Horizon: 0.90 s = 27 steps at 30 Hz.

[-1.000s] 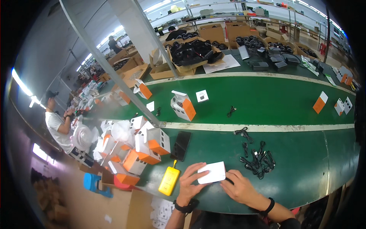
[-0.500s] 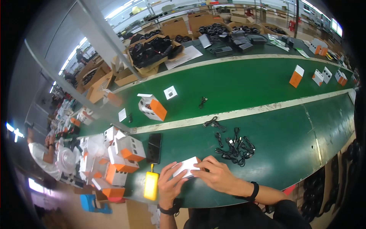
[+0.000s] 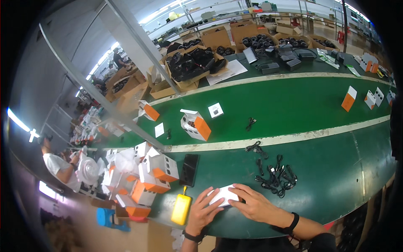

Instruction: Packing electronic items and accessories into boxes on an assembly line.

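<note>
A small white box (image 3: pixel 224 195) is held between my two hands over the near edge of the green worktable. My left hand (image 3: pixel 204 212) grips its left end, with fingers along the top. Curled over its right end, my right hand (image 3: pixel 254 203) touches the upper face and side. The box's underside and contents are hidden. Left of my hands lie a yellow power bank (image 3: pixel 181 209) and a black phone (image 3: pixel 189 170), with a short yellow cable at the power bank's top. Several black cables (image 3: pixel 277 178) are heaped beyond my right hand.
White-and-orange boxes (image 3: pixel 157 168) are piled at the left, beside a white fan (image 3: pixel 88 170). An open box (image 3: pixel 195 126) stands on the green belt (image 3: pixel 289 98) beyond a pale rail. A metal post (image 3: pixel 138 130) rises at left. Another person (image 3: pixel 58 168) works at far left.
My view has turned left, so the scene sits farther right. Both hands still hold the white box, its top now showing more broadly. Belt items have shifted slightly right relative to the post.
</note>
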Each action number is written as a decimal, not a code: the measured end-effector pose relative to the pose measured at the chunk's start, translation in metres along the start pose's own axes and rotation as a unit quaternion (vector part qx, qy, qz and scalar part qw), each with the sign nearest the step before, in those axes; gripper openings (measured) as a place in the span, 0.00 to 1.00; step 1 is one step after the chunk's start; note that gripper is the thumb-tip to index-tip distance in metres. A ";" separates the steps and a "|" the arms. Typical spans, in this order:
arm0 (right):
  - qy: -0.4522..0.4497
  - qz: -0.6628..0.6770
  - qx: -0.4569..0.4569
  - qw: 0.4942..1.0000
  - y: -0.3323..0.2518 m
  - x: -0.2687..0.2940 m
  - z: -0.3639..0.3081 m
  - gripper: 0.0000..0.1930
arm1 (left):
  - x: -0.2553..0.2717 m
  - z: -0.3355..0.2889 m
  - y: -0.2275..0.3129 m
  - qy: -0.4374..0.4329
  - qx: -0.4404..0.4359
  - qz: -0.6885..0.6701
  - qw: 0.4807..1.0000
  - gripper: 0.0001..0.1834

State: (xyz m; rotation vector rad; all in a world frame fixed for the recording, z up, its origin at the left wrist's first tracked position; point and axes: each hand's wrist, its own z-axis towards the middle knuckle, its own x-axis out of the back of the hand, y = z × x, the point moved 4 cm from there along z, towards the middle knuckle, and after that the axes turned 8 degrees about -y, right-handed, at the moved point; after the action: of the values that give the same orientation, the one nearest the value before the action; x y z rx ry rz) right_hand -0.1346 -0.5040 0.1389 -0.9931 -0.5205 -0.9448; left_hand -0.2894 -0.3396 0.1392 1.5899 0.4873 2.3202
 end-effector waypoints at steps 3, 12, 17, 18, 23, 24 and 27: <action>0.003 -0.006 0.013 1.000 0.002 0.001 -0.003 0.17 | -0.004 0.003 -0.002 -0.005 -0.002 -0.017 1.000 0.29; 0.025 0.057 -0.086 0.994 0.056 0.038 -0.003 0.27 | 0.012 0.096 0.009 -0.123 -0.042 -0.082 0.988 0.23; 0.233 -0.027 -0.222 0.946 0.127 0.130 -0.026 0.23 | 0.008 0.220 -0.005 -0.167 0.051 -0.119 0.977 0.23; 0.269 -0.070 -0.266 0.923 0.147 0.151 -0.036 0.22 | -0.009 0.249 -0.023 -0.166 0.030 -0.110 0.979 0.23; 0.311 -0.197 -0.444 0.817 0.245 0.207 -0.086 0.16 | -0.109 0.374 -0.190 -0.184 0.151 0.082 0.968 0.38; 0.311 -0.302 -0.423 0.795 0.251 0.199 -0.086 0.14 | -0.114 0.392 -0.218 -0.173 0.158 0.088 0.968 0.38; 0.269 -0.323 -0.356 0.834 0.252 0.184 -0.078 0.12 | -0.121 0.425 -0.274 -0.140 0.234 0.166 0.948 0.46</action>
State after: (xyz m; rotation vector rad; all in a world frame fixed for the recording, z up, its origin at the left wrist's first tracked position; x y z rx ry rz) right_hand 0.1733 -0.5963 0.1201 -1.1479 0.0237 -2.0559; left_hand 0.1625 -0.0948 0.0624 2.3456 0.7966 2.2538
